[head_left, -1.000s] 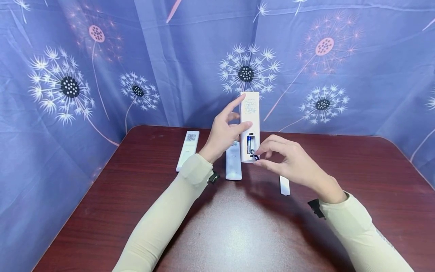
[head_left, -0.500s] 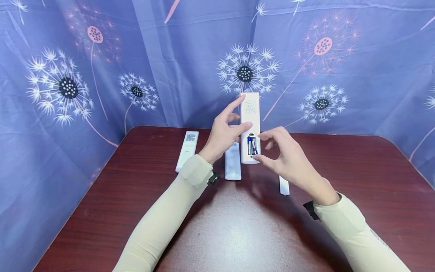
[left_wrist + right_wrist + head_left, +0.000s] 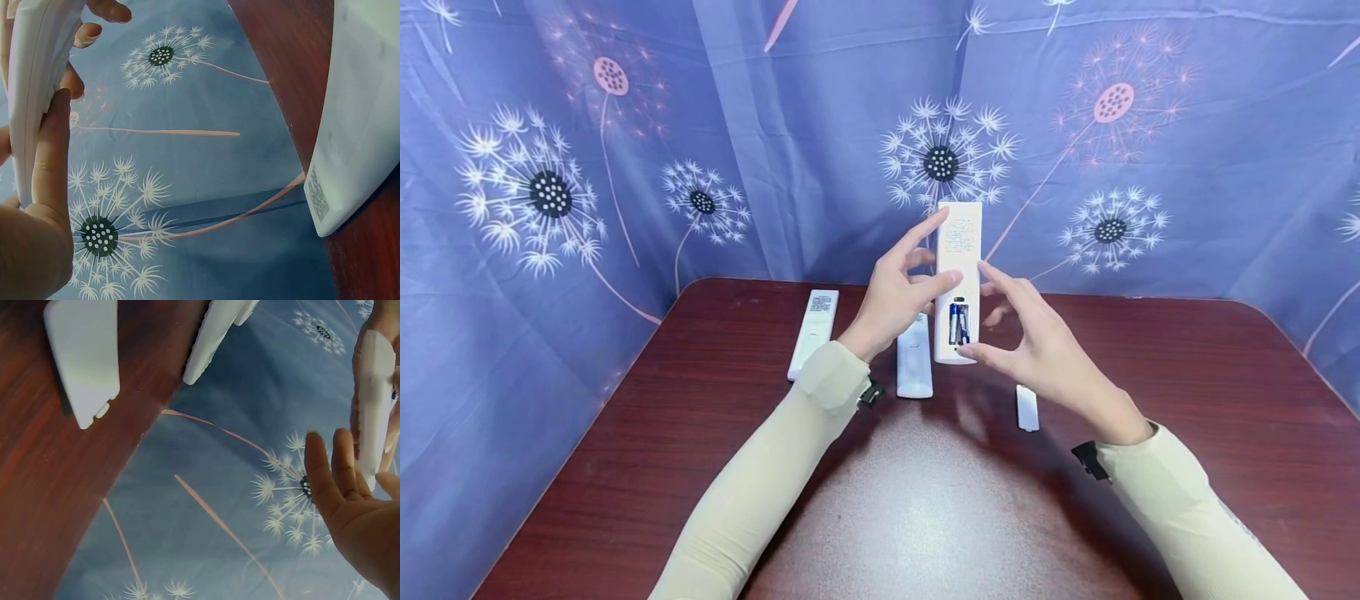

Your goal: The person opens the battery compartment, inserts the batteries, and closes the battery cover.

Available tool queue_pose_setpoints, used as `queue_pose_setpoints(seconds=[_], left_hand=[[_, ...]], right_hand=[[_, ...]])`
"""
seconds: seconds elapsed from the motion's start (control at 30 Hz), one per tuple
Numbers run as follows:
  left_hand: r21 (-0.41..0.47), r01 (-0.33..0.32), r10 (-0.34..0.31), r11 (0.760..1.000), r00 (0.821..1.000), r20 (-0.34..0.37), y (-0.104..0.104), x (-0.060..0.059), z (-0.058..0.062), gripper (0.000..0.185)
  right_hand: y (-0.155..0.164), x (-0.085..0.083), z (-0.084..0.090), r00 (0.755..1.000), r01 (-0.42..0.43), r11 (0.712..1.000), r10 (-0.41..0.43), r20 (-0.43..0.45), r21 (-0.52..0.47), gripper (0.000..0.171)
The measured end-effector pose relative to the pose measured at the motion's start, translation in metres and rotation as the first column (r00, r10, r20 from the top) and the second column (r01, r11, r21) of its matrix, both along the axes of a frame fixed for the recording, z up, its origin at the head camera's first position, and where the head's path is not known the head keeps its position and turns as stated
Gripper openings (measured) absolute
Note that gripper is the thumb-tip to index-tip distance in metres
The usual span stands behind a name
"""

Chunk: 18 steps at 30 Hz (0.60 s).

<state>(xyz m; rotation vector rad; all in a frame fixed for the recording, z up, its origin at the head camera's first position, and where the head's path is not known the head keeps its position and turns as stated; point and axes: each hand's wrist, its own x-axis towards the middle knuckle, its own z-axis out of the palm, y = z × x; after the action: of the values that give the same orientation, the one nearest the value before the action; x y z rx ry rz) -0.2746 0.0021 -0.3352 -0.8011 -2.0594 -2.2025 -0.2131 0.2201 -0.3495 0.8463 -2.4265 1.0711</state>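
Holding upright a long white plastic remote (image 3: pixel 957 275), blue batteries (image 3: pixel 958 323) exposed, left hand (image 3: pixel 895 292) gripping, right hand (image 3: pixel 1030 342) fingers spread loosely beside.

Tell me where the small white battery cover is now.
In the head view, the battery cover lies on the table, below the right hand, right of the held remote.
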Motion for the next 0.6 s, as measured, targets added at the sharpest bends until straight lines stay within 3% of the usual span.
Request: queue_pose_setpoints(seconds=[0.17, 0.3, 0.6], left_hand=[[0.011, 0.026, -0.026, 1.000, 1.000, -0.006, 0.0001, 0.0006, 0.0006, 0.076], [0.022, 0.043, -0.042, 0.999, 0.999, -0.013, 0.0001, 0.0017, 0.0014, 0.077], [0.040, 0.052, -0.052, 0.998, 0.999, -0.016, 0.0011, 0.0030, 0.0026, 0.077]], right_hand=[[0.0048, -0.0040, -0.0042, 0.995, -0.061, 0.996, 0.066, 0.073, -0.070, 0.111], [0.0064, -0.0054, -0.0070, 0.988, -0.062, 0.992, 0.076, 0.133, -0.107, 0.112], [0.0070, -0.0053, -0.0071, 0.990, -0.060, 0.992, 0.073, 0.121, -0.107, 0.111]])
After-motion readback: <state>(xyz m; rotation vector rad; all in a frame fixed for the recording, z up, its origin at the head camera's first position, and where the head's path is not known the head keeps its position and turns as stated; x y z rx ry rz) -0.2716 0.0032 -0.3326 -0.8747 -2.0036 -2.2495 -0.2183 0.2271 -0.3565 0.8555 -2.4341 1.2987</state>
